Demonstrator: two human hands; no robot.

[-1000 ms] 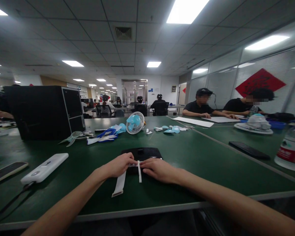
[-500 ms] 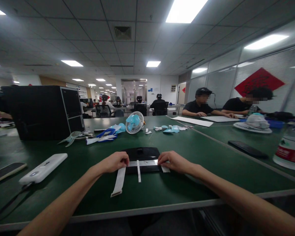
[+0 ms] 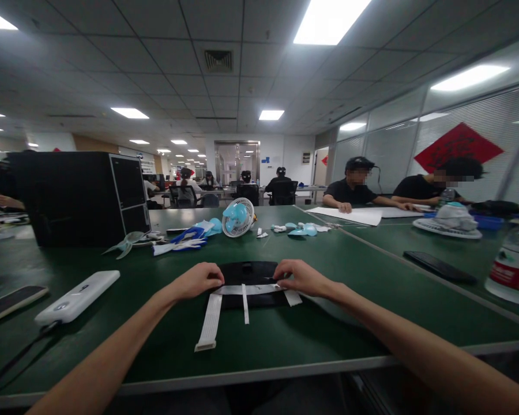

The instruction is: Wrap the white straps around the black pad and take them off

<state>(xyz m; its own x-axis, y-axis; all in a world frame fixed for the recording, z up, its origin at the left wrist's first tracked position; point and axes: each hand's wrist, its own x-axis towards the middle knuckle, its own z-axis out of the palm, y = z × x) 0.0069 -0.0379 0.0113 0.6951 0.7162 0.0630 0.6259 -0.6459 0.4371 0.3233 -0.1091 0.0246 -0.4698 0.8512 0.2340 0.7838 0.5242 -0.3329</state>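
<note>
A black panel (image 3: pixel 247 270) with a small raised block near its far edge lies on the green table in front of me. Across it runs a white flat strip (image 3: pixel 237 290). A ribbon cable (image 3: pixel 210 325) hangs off its left end toward me, with a connector at the tip. One narrow white strip (image 3: pixel 245 308) crosses the middle, and a short white end (image 3: pixel 293 297) shows at the right. My left hand (image 3: pixel 203 279) pinches the panel's left edge, fingers closed. At the right edge, my right hand (image 3: pixel 297 276) is also closed, fingertips beside the strip; its exact grip is partly hidden.
On the left are a white power bank (image 3: pixel 76 297), a phone (image 3: pixel 12 302) and a black computer case (image 3: pixel 78 196). Farther back lie a small fan (image 3: pixel 237 217), blue-and-white gloves (image 3: pixel 179 242) and blue fan blades (image 3: pixel 303 229). A bottle (image 3: pixel 514 268) and co-workers (image 3: pixel 357 184) are at right.
Both hands have shifted slightly away from me along the panel's edges. The shine on the panel's far part has faded. A co-worker's hand at right has moved onto the white sheet.
</note>
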